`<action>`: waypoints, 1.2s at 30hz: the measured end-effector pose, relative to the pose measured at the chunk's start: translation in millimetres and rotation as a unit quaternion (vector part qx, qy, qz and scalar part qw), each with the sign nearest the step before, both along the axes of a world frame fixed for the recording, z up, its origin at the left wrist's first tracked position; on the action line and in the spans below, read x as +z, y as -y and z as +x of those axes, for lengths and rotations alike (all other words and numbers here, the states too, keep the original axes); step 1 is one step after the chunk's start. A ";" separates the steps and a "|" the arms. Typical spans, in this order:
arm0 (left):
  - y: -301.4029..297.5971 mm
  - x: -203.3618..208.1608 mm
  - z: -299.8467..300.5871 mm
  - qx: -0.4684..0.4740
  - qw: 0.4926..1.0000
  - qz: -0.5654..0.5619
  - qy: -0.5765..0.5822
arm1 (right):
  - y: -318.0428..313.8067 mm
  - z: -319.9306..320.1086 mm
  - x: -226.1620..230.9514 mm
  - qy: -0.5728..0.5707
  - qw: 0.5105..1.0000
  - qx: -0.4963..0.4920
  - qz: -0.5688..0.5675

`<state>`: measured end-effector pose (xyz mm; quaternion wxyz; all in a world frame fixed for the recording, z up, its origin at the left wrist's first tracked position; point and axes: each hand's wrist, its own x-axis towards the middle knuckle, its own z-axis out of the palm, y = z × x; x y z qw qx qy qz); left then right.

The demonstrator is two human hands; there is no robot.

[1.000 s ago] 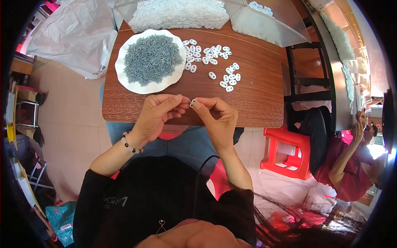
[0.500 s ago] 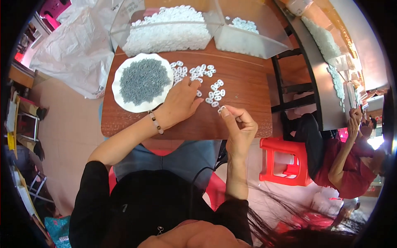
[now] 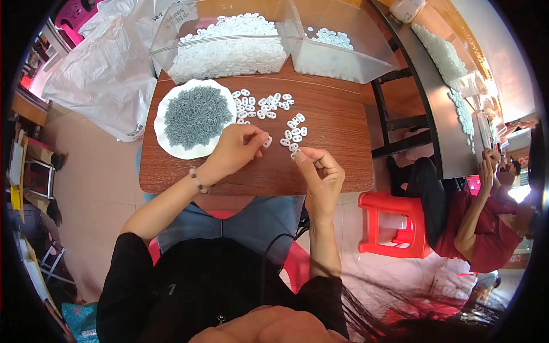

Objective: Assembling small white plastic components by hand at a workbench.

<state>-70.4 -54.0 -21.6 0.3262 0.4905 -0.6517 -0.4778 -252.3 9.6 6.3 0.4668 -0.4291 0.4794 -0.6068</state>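
Note:
A small white oval piece with two holes point(image 3: 267, 140) is pinched between the thumb and forefinger of my left hand point(image 3: 235, 150). My right hand point(image 3: 321, 177) is closed too, thumb against forefinger, with a bit of another white oval piece point(image 3: 294, 155) showing at its fingertips. Just beyond that hand lies a loose group of the same white pieces point(image 3: 296, 132). More white pieces point(image 3: 266, 107) are scattered farther back, beside a white scalloped plate point(image 3: 162, 132). Many slim grey pins point(image 3: 197, 117), too small to name exactly, are heaped on the plate.
Clear bins of white pieces point(image 3: 229, 48) and pale pieces point(image 3: 334, 40) stand along the far edge of the brown table point(image 3: 337, 137). A red stool point(image 3: 369, 228) is at the right. Another person in dark red point(image 3: 486, 228) sits at a dark table point(image 3: 446, 126).
My left hand has drawn back from the scattered pieces toward me, now with a white piece in its fingers. My right hand has shifted slightly left.

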 end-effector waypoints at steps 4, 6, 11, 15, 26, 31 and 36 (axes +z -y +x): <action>-19.3 13.9 16.9 0.004 0.962 0.198 -0.190 | -2.2 6.0 1.0 -0.019 0.998 0.047 0.023; -25.6 17.8 22.9 0.004 0.948 0.232 -0.218 | -4.2 9.8 4.3 -0.033 0.997 0.063 0.033; -33.5 17.3 32.7 -0.009 0.928 0.261 -0.266 | -8.5 17.6 3.0 -0.039 0.993 0.100 0.038; -37.1 20.3 34.2 -0.010 0.931 0.259 -0.256 | -10.6 20.2 4.1 -0.065 0.992 0.100 0.043; -41.4 23.3 34.0 -0.015 0.960 0.196 -0.198 | -10.5 21.4 -0.9 -0.090 0.990 0.098 0.044; -42.2 24.3 33.0 -0.012 0.967 0.179 -0.179 | -9.6 21.6 -4.4 -0.102 0.989 0.092 0.052; -43.2 27.3 32.3 -0.008 0.972 0.170 -0.163 | -10.1 24.0 -1.9 -0.107 0.989 0.091 0.049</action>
